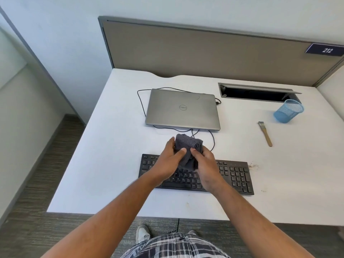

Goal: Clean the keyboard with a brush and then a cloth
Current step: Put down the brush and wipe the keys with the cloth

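step: you're on the cloth part, brush (265, 134) parked on the table (111, 164)
hands: left hand (168, 161) and right hand (204, 164) both pinching the grey cloth (188, 146)
next: probably bunch it, then wipe the keyboard (236, 175)

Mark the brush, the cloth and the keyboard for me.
brush (267, 137), head view, on its wooden handle.
cloth (188, 143), head view, on the bunched upper fold.
keyboard (237, 175), head view, on the number pad keys.

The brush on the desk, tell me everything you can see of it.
The brush is small and flat, with a pale wooden-looking handle, a metal band and short light bristles. It lies flat on the white desk, bristles pointing away from the person, right of the laptop and near the blue mesh cup. Nothing touches it but the desk.
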Available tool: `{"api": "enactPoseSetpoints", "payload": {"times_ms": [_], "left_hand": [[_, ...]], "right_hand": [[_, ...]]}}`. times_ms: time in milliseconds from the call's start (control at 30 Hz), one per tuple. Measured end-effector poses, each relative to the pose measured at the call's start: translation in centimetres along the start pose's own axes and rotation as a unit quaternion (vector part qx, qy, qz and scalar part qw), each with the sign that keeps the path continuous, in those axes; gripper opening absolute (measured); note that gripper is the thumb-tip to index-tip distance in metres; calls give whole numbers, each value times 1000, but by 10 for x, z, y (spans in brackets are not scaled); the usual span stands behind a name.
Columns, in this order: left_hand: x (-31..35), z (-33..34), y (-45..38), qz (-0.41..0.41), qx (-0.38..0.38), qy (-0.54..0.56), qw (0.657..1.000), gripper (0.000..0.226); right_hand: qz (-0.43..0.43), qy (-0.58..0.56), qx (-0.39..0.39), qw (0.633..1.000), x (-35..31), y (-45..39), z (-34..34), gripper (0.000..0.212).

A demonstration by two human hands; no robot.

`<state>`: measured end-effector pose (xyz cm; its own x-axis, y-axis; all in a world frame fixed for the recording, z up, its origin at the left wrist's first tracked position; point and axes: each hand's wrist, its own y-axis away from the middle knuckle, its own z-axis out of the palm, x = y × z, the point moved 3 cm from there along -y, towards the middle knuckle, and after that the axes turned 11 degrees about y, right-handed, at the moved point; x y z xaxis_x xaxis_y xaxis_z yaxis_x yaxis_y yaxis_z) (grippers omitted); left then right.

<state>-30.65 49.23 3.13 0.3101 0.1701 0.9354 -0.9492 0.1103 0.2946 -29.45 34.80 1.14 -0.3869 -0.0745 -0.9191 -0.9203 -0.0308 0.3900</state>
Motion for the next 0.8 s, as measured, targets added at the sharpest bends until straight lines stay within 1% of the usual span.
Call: {"api": "enactPoseSetpoints", "payload": {"times_ms": [67,133,167,233,300,333,433,500,567,633,700,733,800], "left_hand": [[0,3,-1,12,2,-6,1000,19],[0,1,-3,20,19,-1,1000,19],[-1,-2,-4,21,31,6,999,22],[-1,-9,-2,12,52,25,998,37],[-5,-15,0,-6,71,50,996,50],[-7,-18,1,-17,79,73,994,51],[-15,-20,0,-36,110,143,983,45],[-16,-23,0,-42,116,176,977,34],[-18,-28,-1,-52,113,223,967,26],[-20,-33,0,-69,96,263,958,26],[-24,-39,-3,-90,79,277,953,30],[-28,-44,-5,-98,72,279,953,34],[-30,-53,-8,-117,54,284,950,40]], "right_hand": [[9,-16,-32,999,-1,5,9,25],[6,-25,-53,998,-4,11,17,27],[-3,-25,-55,998,-5,13,21,27],[-22,-20,-49,998,-9,15,26,27],[-27,-1,-19,999,-12,12,30,31],[-33,20,-2,999,-12,10,34,34],[-97,117,47,987,-15,10,51,37],[-131,173,68,974,-11,11,65,44],[-135,176,80,972,-7,10,72,46],[-116,125,49,984,-7,12,75,45],[-96,93,-38,990,-5,17,81,58],[-98,97,-72,988,-4,21,84,68],[-131,151,-93,975,-1,26,88,78]]}}
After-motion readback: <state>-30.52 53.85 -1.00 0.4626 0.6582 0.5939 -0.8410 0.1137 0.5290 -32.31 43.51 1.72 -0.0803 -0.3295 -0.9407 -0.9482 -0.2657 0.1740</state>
